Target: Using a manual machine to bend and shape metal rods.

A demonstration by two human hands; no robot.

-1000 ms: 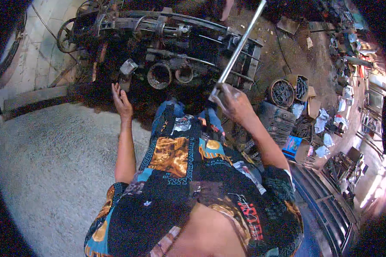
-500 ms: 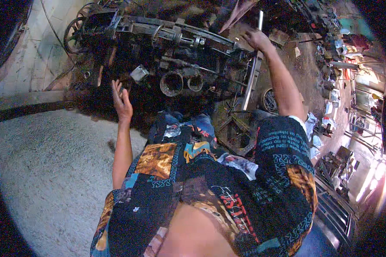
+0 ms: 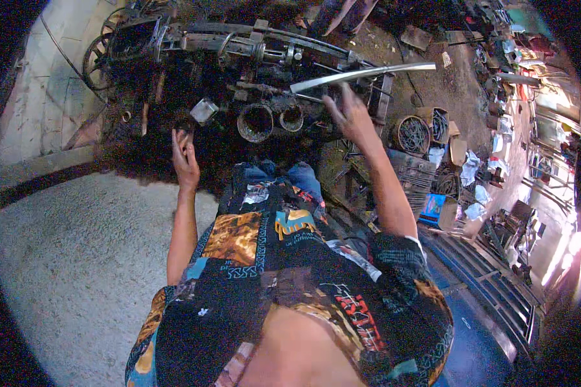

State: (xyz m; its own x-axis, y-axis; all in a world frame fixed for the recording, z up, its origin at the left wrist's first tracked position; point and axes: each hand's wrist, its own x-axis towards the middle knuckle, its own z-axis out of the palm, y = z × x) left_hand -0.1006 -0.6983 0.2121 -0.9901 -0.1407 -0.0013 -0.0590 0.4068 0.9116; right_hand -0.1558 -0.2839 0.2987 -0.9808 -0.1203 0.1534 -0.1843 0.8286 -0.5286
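My left hand (image 3: 186, 162) is raised at the left of the machine (image 3: 258, 48), fingers stretched up and thumb apart. A dark brownish shape shows behind its fingertips; whether they touch it I cannot tell. Over the machine's right end lies a long, slightly curved, silvery metal bar (image 3: 394, 68), slanting up to the right. My right hand (image 3: 354, 119) is just below the bar's middle, its fingers smeared by motion and pointing up toward it. Whether they touch the bar is not clear. Two round, open metal cylinders (image 3: 256, 124) sit on the machine's near side.
A spoked wheel (image 3: 97, 61) stands at the machine's left end. Beyond the machine, another person's legs (image 3: 348, 14) show. To the right are a round container of coiled wire (image 3: 413, 134), a box (image 3: 438, 124), metal pieces (image 3: 412, 173) and a blue panel (image 3: 465, 322). Rough pale ground (image 3: 90, 258) lies left.
The metal bar has swung from nearly upright to nearly level. My right hand has come down and left, nearer to me. My left hand has hardly moved.
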